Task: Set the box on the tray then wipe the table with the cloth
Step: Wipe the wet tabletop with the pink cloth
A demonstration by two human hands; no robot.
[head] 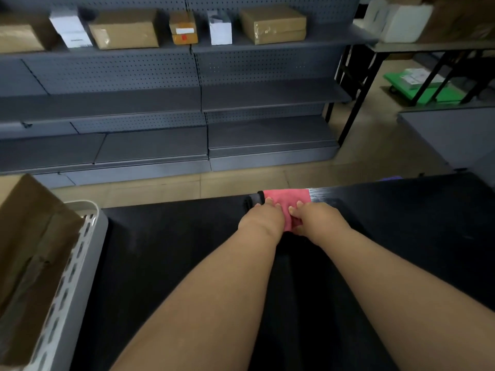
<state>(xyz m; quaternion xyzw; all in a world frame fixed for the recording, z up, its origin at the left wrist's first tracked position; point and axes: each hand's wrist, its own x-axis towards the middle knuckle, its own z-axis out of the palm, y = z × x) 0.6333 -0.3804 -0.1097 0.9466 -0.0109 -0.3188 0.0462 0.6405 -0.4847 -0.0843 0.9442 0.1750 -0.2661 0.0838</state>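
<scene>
A brown cardboard box (32,253) sits inside the white perforated tray (77,261) at the left edge of the black table (171,263). A pink cloth (288,197) lies at the table's far edge, partly over a black object (251,200). My left hand (263,218) presses flat on the cloth's near left part, fingers stretched forward. My right hand (313,216) pinches the cloth's near edge between thumb and fingers. Both forearms reach straight out over the table.
Grey pegboard shelving (203,97) stands across a strip of beige floor, with cardboard and white boxes (126,29) on its top shelf. A black-legged table (434,46) and a green cart (428,87) are at the far right.
</scene>
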